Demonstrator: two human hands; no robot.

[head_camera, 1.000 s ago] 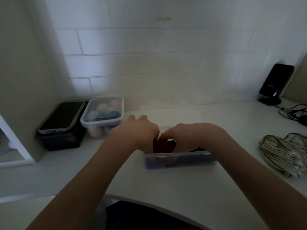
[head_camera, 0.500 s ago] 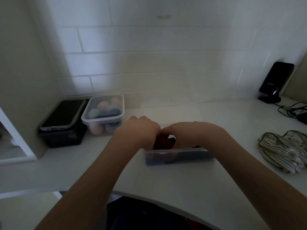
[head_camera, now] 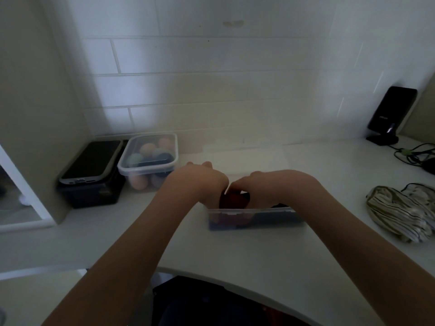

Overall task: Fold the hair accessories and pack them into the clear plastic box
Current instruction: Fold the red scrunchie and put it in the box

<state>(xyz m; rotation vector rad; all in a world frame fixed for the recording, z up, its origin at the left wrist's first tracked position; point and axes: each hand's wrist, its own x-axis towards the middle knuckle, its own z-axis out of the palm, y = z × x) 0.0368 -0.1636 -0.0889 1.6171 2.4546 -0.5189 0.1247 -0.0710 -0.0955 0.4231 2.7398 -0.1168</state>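
A lidded clear container of pastel sponge-like balls is seen at the back left of the white surface, against the tiled wall. Just to its left, a phone is laid face up on a dark box. A black device on a stand is placed at the far right corner, cables beside it. Striped crumpled fabric is seen at the right edge.

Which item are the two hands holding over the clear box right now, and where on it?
Both the left hand and right hand close on a dark red fabric accessory above the clear plastic box; fingers hide the exact grip.
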